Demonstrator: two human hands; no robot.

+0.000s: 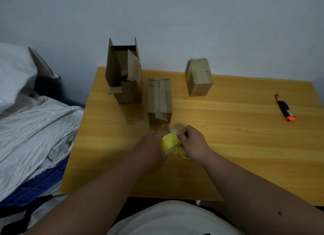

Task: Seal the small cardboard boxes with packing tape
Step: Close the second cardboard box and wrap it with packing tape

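My left hand (151,145) grips a yellow tape dispenser (169,142) with a toothed cutter, low over the wooden table (228,138). My right hand (192,140) pinches the clear tape end at the dispenser's top. Just beyond my hands lies a closed narrow cardboard box (159,100) with tape along its top. A tall box (123,73) with open flaps stands at the back left. A taped small box (199,76) stands at the back right.
An orange and black utility knife (285,107) lies near the table's right edge. Grey plastic sacks (29,115) and a blue crate (35,185) sit left of the table. A pale wall runs behind it.
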